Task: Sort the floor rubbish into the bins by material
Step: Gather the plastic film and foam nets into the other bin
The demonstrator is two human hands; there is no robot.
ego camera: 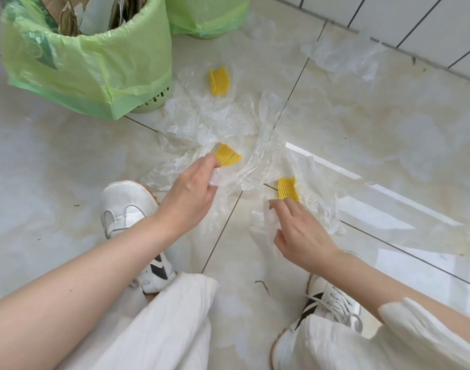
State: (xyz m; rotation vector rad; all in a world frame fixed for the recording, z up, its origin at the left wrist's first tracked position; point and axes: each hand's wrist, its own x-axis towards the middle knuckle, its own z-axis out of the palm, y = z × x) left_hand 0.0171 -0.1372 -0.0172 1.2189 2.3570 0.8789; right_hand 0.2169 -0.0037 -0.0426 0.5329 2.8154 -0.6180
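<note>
Clear plastic film (pixel 209 121) lies crumpled over the tiled floor in front of me. Three yellow foam nets lie among it: a far net (pixel 219 80), a middle net (pixel 228 155) and a near net (pixel 287 188). My left hand (pixel 193 188) grips a bunch of the clear film and its fingertips touch the middle net. My right hand (pixel 300 231) pinches another piece of clear film (pixel 268 225), with its fingertips against the near net. A green-lined bin (pixel 95 65) holding paper and cardboard stands at the far left.
A second green-lined bin (pixel 207 17) stands behind the first. More clear film (pixel 343 56) lies by the white tiled wall (pixel 428 25) at the far right. My white shoes (pixel 127 206) and white trousers fill the near floor. A small twig (pixel 263 285) lies between my feet.
</note>
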